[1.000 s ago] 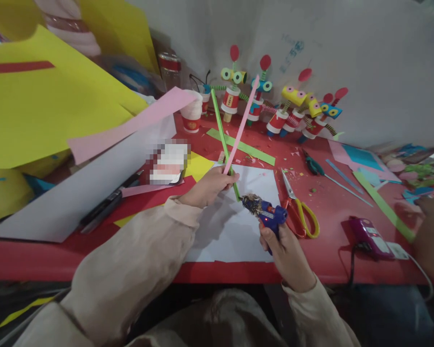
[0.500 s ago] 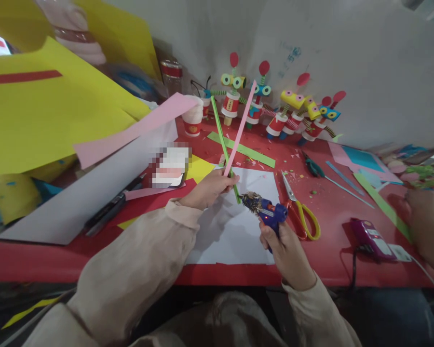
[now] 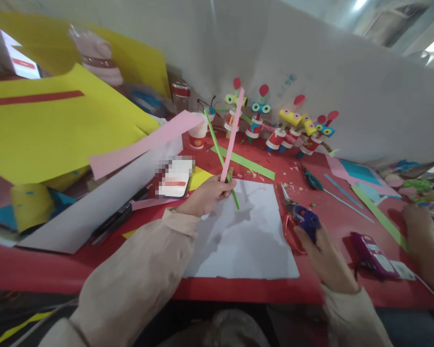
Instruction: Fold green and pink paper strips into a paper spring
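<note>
Left hand (image 3: 210, 195): fingers closed on crossed green strip (image 3: 213, 131) and pink strip (image 3: 233, 137), above white paper (image 3: 246, 250) near the bench's (image 3: 256, 292) front edge. Rightward: scissors (image 3: 285, 193), partly hidden behind the blue glue gun (image 3: 305, 220) gripped in the right hand's (image 3: 322, 255) fingers.

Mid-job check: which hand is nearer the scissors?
Right: the right hand is beside the scissors, its glue gun partly covering them; the left hand is farther off, to their left.

Red table (image 3: 342, 219) under white paper (image 3: 246, 246), green strip (image 3: 243, 162), purple box (image 3: 372, 253).
</note>
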`<action>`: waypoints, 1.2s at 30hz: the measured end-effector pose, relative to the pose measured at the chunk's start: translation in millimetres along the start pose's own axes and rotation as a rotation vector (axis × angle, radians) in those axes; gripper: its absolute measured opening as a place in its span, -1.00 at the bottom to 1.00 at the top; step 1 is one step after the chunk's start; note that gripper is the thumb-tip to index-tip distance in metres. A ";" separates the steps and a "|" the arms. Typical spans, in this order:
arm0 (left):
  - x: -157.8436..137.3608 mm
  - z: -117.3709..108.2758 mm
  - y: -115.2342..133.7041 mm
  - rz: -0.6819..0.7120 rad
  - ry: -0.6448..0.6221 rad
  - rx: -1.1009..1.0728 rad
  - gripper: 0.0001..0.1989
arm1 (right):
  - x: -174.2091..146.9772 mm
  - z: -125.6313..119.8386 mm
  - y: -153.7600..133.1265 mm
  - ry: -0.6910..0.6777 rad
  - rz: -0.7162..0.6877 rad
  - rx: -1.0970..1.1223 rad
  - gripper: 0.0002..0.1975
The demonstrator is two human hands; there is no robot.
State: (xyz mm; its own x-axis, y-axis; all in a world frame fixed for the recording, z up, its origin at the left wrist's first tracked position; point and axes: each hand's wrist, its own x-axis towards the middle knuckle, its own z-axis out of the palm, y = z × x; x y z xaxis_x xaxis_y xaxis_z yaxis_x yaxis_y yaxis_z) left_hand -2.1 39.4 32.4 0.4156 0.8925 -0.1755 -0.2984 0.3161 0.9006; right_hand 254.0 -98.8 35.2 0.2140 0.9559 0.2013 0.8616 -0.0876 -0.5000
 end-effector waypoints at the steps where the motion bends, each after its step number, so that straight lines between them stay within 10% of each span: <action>1: 0.4 -1.2 0.5 0.001 0.005 -0.019 -0.75 | 11.4 -5.1 9.4 -0.002 0.029 -0.128 -0.57; 7: -2.1 -3.5 7.3 0.041 0.085 -0.046 -0.77 | 57.9 -6.4 51.8 -0.013 0.132 -0.588 -0.58; 12: -2.9 -6.5 6.0 0.125 0.122 0.030 -0.76 | 50.1 -1.2 19.3 0.104 0.048 -0.711 -0.72; 17: -3.6 -5.6 3.4 0.183 0.108 0.071 -0.78 | 46.6 28.9 -73.9 0.002 -0.288 -0.028 -0.75; 21: -5.5 -2.6 7.2 0.179 0.123 0.104 -0.76 | 60.6 64.1 -122.0 -0.258 -0.225 0.346 -0.87; 36: -7.2 1.7 8.7 0.377 0.229 -0.179 -0.75 | 82.9 83.3 -105.0 -0.221 0.255 1.210 -0.77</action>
State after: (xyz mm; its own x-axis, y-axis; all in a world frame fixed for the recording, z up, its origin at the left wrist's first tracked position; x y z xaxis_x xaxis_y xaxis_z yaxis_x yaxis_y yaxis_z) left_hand -6.2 35.2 42.2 0.0560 0.9972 0.0494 -0.5435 -0.0111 0.8393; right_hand 143.0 13.0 34.2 0.1295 0.9864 -0.1012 -0.1915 -0.0752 -0.9786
